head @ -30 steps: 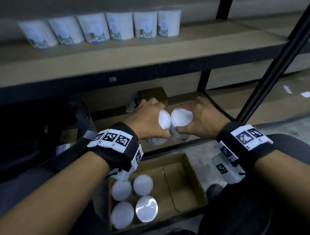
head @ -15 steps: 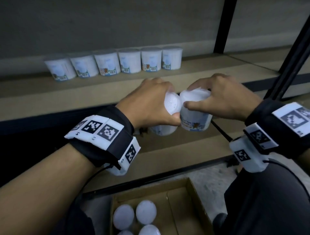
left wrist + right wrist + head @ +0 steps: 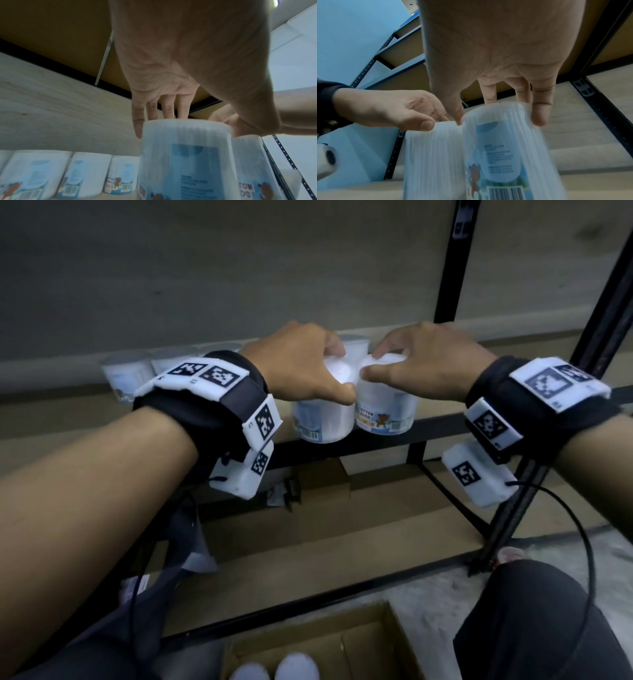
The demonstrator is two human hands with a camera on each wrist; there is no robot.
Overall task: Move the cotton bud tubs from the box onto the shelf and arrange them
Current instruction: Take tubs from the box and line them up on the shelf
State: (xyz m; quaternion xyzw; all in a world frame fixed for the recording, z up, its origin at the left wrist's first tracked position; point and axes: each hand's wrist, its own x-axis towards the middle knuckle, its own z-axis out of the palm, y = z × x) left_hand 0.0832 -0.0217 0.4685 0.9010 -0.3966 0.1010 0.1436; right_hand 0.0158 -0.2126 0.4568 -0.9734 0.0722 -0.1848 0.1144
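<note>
Each hand grips one white cotton bud tub by its lid from above. My left hand holds the left tub, and my right hand holds the right tub. The two tubs are side by side and touch, at the front edge of the wooden shelf. The left wrist view shows the left hand curled over its tub. In the right wrist view my right hand clasps its tub. A row of tubs stands at the shelf's back.
The cardboard box lies on the floor below, with two tub lids showing at the frame's bottom edge. Black shelf posts rise at the right. A lower shelf holds a small brown carton. My knee is at the lower right.
Both hands have lifted their tubs up from above the box and forward to the shelf's front edge. The view has tilted up, so the box sits lower in frame.
</note>
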